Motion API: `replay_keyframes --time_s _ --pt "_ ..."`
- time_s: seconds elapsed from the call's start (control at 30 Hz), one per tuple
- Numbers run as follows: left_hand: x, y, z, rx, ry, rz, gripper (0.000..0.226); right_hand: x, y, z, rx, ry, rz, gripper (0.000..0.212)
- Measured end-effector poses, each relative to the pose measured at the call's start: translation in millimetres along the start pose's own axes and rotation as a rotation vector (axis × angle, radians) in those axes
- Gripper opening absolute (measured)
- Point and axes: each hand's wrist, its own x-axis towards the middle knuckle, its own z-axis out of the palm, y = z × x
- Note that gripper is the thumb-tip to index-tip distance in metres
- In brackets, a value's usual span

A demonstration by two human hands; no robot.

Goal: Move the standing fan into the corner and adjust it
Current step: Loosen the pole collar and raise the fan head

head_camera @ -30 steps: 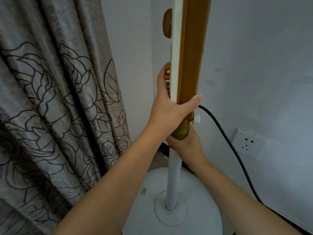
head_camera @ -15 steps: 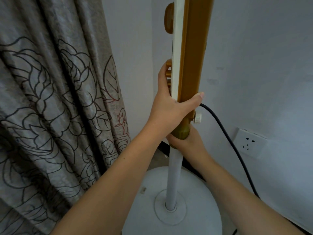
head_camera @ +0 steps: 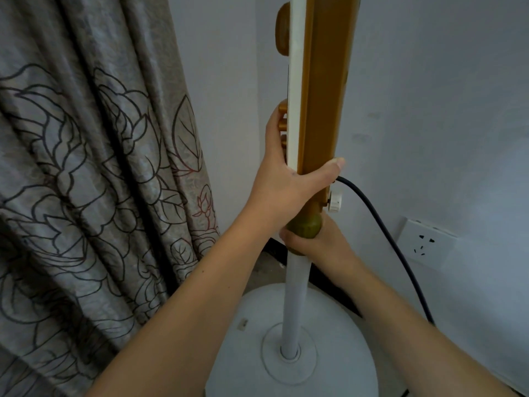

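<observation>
Glossy gold-brown plastic on the fan's control column (head_camera: 323, 81), smooth white strip down its front. Below, the pole (head_camera: 296, 296) looks like smooth painted metal, the round base (head_camera: 337, 356) matt white plastic. Curtain (head_camera: 86, 167): woven cloth, faint sheen. Cord (head_camera: 380, 222): matt black rubber.

Dim, even, bluish light fills the scene without glare or hard shadows, the patterned curtain (head_camera: 86, 181) bowing and softening toward the left edge, while the wall socket (head_camera: 426, 243) stays fairly sharp.
</observation>
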Motion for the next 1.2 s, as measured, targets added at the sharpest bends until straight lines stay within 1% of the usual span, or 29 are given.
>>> replay_keyframes --time_s 0.03,0.07,0.1,0.17,0.2,0.23,0.3,0.33,0.37,0.4,0.43,0.5,0.57,0.6,0.63,0.67,0.7,0.73,0.8,0.83,0.87,0.9,0.93,0.97,1.07,1.1,1.13,1.17,1.2 --pt "0.3 0.2 -0.3 -0.001 0.0 0.003 0.091 3.5 -3.6 -9.6 0.028 -0.161 0.06 0.019" --pt "0.1 0.4 -0.3 0.003 0.003 0.005 0.091 6.8 -6.0 -16.7 0.073 -0.269 0.111 0.017" --pt "-0.2 0.7 -0.4 0.009 0.003 0.005 0.092 9.4 -7.2 -20.8 0.115 -0.323 0.143 0.017" --pt "-1.4 0.6 -0.7 0.017 -0.004 -0.001 0.092 9.9 -6.3 -20.8 0.141 -0.33 0.15 0.018" --pt "-1.4 0.7 -1.1 0.018 -0.009 -0.002 0.091 7.5 -3.9 -16.5 0.112 -0.269 0.121 0.019" --pt "-0.9 0.5 -1.7 0.016 -0.013 -0.004 0.09 3.3 -0.3 -9.1 0.06 -0.151 0.078 0.022" --pt "0.0 0.6 -2.9 0.01 -0.014 -0.007 0.09 -5.1 8.7 10.3 -0.032 0.16 -0.038 0.032" --pt "0.0 0.5 -3.0 0.009 -0.014 -0.009 0.09 -8.5 10.8 19.8 -0.025 0.27 -0.088 0.037" --pt "-0.4 0.8 -2.7 0.008 -0.014 -0.008 0.09 -9.6 12.2 24.7 0.014 0.321 -0.112 0.037" --pt "-0.7 1.0 -2.3 0.006 -0.014 -0.005 0.091 -8.4 12.7 23.9 0.041 0.318 -0.099 0.033" --pt "-0.8 0.9 -2.3 0.003 -0.015 -0.002 0.091 -5.6 11.0 18.0 0.028 0.256 -0.061 0.026" --pt "-0.3 1.4 -2.3 0.001 -0.018 0.002 0.092 1.6 2.7 -1.2 -0.001 0.004 0.041 0.02" --pt "-0.8 2.8 -2.8 0.008 -0.016 0.004 0.093 7.9 -2.3 -15.5 0.053 -0.231 0.121 0.011" --pt "-1.3 3.2 -2.7 0.012 -0.017 0.005 0.092 9.2 -4.3 -18.5 0.079 -0.284 0.144 0.013" --pt "-1.6 3.2 -2.5 0.016 -0.018 0.005 0.091 10.1 -5.4 -19.5 0.088 -0.298 0.156 0.015" --pt "-1.9 3.0 -2.8 0.02 -0.019 0.003 0.091 9.9 -5.3 -17.8 0.088 -0.278 0.159 0.014" --pt "-2.2 2.9 -3.1 0.02 -0.022 0.0 0.091 7.2 -3.7 -14.1 0.058 -0.206 0.132 0.018" --pt "-1.9 3.0 -3.6 0.017 -0.022 0.001 0.091 3.2 -1.8 -7.1 0.012 -0.094 0.092 0.023" --pt "-1.1 2.6 -4.2 0.011 -0.025 0.002 0.091 -4.4 3.6 10.7 -0.058 0.19 -0.01 0.024" --pt "-1.0 2.2 -4.4 0.012 -0.025 0.0 0.092 -6.8 5.0 19.5 -0.061 0.293 -0.061 0.026" --pt "-1.0 2.0 -4.4 0.013 -0.024 0.0 0.092 -7.6 5.4 24.5 -0.04 0.345 -0.089 0.027" --pt "-1.3 1.8 -4.1 0.014 -0.023 0.001 0.092 -5.8 5.8 23.8 -0.027 0.344 -0.078 0.024" --pt "-1.2 1.7 -4.0 0.014 -0.023 0.002 0.093 -2.9 3.2 18.8 -0.035 0.289 -0.038 0.02" --pt "-0.9 1.4 -3.7 0.014 -0.026 0.002 0.093 0.3 0.3 10.3 -0.05 0.19 0.005 0.022" --pt "-0.7 2.4 -3.5 0.015 -0.033 -0.002 0.092 8.1 -8.5 -16.2 0.062 -0.198 0.129 0.017" --pt "-0.9 2.5 -3.2 0.015 -0.035 -0.008 0.091 9.8 -9.5 -20.4 0.101 -0.267 0.153 0.021" --pt "-1.3 2.5 -3.0 0.015 -0.034 -0.013 0.09 10.1 -10.4 -21.1 0.124 -0.289 0.171 0.023" --pt "-1.1 2.4 -3.1 0.015 -0.034 -0.016 0.089 9.3 -9.1 -18.9 0.118 -0.257 0.162 0.024" --pt "-1.0 1.8 -3.6 0.012 -0.036 -0.016 0.089 6.7 -7.3 -12.7 0.085 -0.172 0.127 0.022"
